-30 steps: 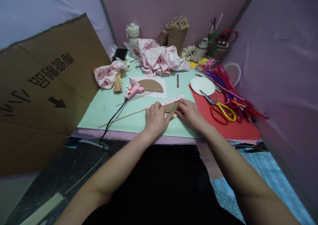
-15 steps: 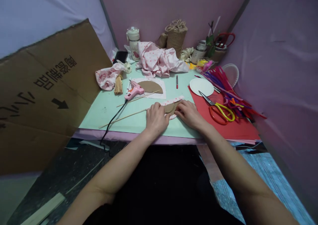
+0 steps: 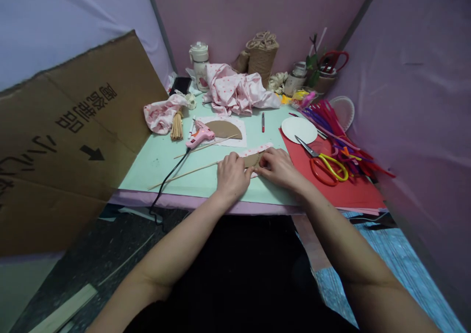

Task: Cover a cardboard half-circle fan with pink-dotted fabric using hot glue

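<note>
A small piece of brown cardboard (image 3: pixel 252 160) lies on pink spotted fabric (image 3: pixel 257 151) near the table's front edge. My left hand (image 3: pixel 232 177) holds its left end, fingers together on top, thumb at the near edge. At the right end my right hand (image 3: pixel 279 168) pinches the near fabric edge, its fingers curled and the thumb tips of both hands close together. The hands hide much of the piece. A thin wooden stick (image 3: pixel 184 175) runs leftward from beside my left hand.
A pink glue gun (image 3: pixel 200 135) with a black cord rests by a cardboard half-disc (image 3: pixel 225 129) on fabric. Scissors (image 3: pixel 324 164) lie on red paper (image 3: pixel 348 193) at right. Crumpled fabric (image 3: pixel 239 89) and twine (image 3: pixel 262 58) stand behind. A large cardboard sheet (image 3: pixel 73 141) leans at left.
My right fingers have curled in more and shifted slightly left, toward my left thumb. My left hand keeps its place on the piece. The view has shifted slightly.
</note>
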Motion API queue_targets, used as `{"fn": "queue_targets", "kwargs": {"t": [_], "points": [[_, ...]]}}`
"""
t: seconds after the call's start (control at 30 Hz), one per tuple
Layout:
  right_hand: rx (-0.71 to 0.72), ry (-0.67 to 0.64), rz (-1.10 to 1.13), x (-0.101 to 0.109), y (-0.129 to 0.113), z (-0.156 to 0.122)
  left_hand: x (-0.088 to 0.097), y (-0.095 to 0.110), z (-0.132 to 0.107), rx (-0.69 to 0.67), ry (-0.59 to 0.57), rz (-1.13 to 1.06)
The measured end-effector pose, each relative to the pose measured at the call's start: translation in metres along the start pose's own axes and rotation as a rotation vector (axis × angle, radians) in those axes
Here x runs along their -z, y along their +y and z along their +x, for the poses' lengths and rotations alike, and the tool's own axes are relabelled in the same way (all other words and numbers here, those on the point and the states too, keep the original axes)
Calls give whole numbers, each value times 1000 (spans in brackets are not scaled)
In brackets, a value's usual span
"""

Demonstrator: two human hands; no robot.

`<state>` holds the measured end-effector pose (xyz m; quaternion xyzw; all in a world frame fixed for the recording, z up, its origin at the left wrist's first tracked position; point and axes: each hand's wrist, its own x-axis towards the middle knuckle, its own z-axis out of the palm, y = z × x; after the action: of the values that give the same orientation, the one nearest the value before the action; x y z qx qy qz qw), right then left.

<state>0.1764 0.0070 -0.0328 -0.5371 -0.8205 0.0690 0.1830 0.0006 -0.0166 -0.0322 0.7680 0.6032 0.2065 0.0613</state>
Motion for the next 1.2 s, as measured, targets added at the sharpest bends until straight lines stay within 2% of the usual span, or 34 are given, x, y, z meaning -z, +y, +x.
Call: {"fn": "queue_targets", "kwargs": {"t": [0.1, 0.33, 0.53, 0.73, 1.2], "points": [[1, -14, -15, -1, 1, 3, 6, -5, 1, -4, -42, -62], [5, -51, 11, 2, 0, 2, 26, -26, 3, -136, -229, -185], [-9, -25, -24, 0, -4, 5, 21, -21, 5, -84, -192, -195], [-25, -43, -89, -2, -8, 9, 16, -20, 3, -92, -155, -171], [-96, -72, -181, -2, -19, 6, 10, -15, 3, -7, -150, -181]]}}
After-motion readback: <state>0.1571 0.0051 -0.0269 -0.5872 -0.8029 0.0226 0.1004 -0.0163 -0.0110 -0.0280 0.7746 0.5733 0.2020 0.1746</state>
